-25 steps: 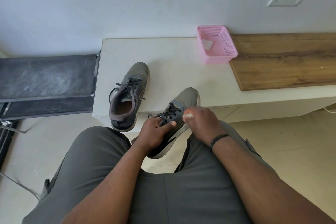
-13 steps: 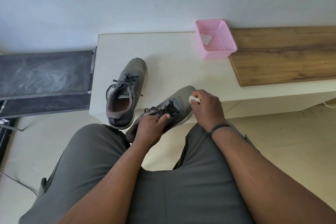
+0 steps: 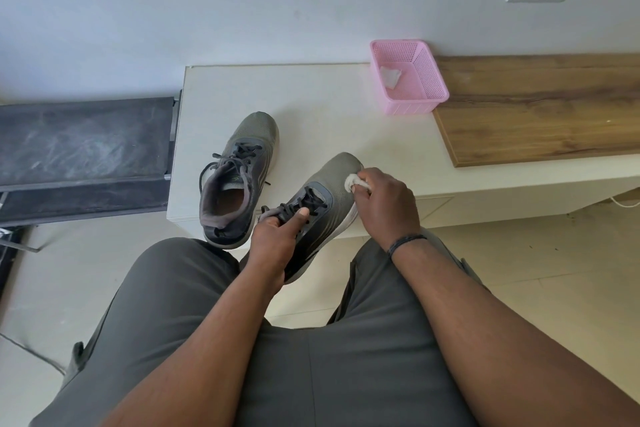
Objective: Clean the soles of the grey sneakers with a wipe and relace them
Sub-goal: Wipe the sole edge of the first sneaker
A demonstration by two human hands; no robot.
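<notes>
Grey sneaker (image 3: 322, 198) off table edge (image 3: 450, 191): left hand (image 3: 277, 236) grips laces, right hand (image 3: 384, 201) pinches wipe (image 3: 351, 180).

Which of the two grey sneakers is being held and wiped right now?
The sneaker nearer the right: the left hand grips its laced top while the right hand presses a white wipe at its toe. The other sneaker stands untouched on the white table.

No text, brand name or number can be read anywhere; the only mark is a small green logo on the insole of the sneaker (image 3: 239, 177) standing on the desk (image 3: 322, 121), too small to make out.
</notes>
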